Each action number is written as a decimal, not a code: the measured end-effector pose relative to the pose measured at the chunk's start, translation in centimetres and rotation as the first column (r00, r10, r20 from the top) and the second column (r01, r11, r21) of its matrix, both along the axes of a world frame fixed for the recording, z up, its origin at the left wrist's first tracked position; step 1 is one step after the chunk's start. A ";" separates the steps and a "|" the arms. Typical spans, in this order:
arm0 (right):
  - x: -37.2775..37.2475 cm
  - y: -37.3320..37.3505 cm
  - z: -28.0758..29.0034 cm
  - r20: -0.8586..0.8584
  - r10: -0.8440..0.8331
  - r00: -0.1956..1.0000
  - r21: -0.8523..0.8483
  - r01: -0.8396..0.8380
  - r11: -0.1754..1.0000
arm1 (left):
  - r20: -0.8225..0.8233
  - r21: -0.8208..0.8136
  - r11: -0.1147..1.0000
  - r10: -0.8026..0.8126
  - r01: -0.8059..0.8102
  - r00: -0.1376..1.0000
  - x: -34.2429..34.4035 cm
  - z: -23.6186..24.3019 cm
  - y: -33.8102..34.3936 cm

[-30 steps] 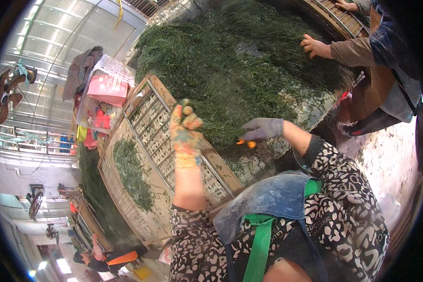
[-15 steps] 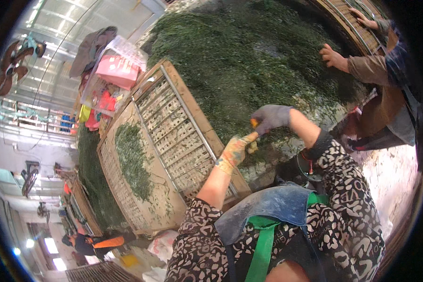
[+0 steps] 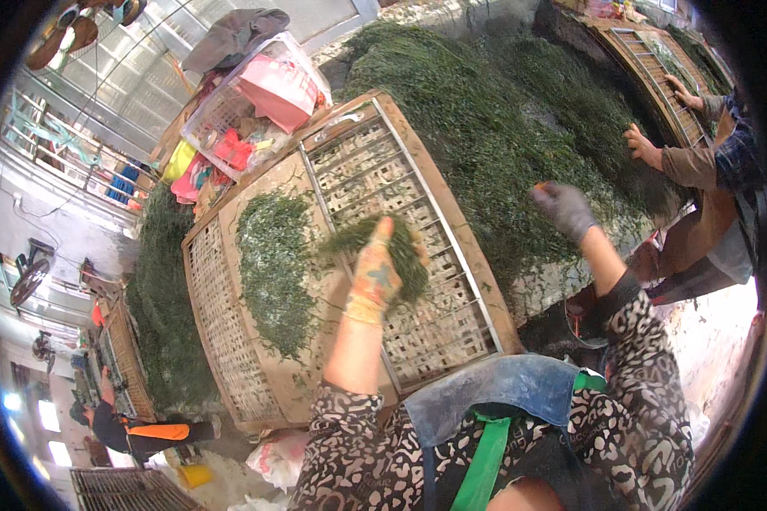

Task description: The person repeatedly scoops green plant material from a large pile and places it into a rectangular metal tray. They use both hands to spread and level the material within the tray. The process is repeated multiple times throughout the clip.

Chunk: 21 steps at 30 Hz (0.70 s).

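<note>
My left hand (image 3: 377, 271), in a stained yellow-orange glove, is closed on a clump of dark green strands (image 3: 413, 277). It hangs over the slatted part of a wooden-framed sorting rack (image 3: 473, 294). Bits of green lie on the slats beneath. On the rack's flat board, left of that hand, rests a small heap of the same green strands (image 3: 273, 264). My right hand (image 3: 567, 209), gloved in grey with orange at a fingertip, is over the big green pile (image 3: 477, 153) right of the rack. Its fingers are smeared and partly turned away.
Across the pile at right, a co-worker's hands (image 3: 645, 146) are near another rack (image 3: 648, 64). Behind my rack stands a plastic basket (image 3: 204, 128) with pink and red bags. Another green heap (image 3: 166, 315) lies beyond the rack's left side. Farther left is another person (image 3: 136, 430).
My hands, together near the rack's right edge before, are now apart. The left has come over the rack with a green clump; the right has moved right. The view has turned left.
</note>
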State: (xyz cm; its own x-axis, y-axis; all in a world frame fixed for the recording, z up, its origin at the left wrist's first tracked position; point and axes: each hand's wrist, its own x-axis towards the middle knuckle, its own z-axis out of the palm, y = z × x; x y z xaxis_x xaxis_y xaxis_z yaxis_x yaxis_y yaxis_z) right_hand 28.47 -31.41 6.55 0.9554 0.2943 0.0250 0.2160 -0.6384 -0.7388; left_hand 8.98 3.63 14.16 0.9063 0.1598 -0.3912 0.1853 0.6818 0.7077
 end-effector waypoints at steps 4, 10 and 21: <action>-11.6 13.9 1.1 -0.648 0.673 0.355 0.728 0.029 0.685 | -0.099 0.196 0.870 -0.442 0.453 0.892 -3.5 -2.1 -1.2; -13.1 21.5 1.1 -0.620 0.680 0.391 0.768 0.480 0.425 | -0.368 0.436 0.388 -0.746 0.812 0.554 -8.2 -2.9 2.4; 15.8 35.8 1.0 -0.079 0.284 0.955 0.675 -0.159 0.721 | -0.068 0.806 0.586 -0.048 0.083 0.997 9.7 2.0 23.7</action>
State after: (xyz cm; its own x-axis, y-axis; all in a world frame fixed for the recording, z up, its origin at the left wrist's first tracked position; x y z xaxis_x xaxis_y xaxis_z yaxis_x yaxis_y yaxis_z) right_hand 44.31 4.42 7.57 0.8724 0.4679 0.1414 0.1237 0.0685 -0.9899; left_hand 18.72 27.30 16.15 0.9162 0.3663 -0.1626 0.2419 -0.1821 0.9531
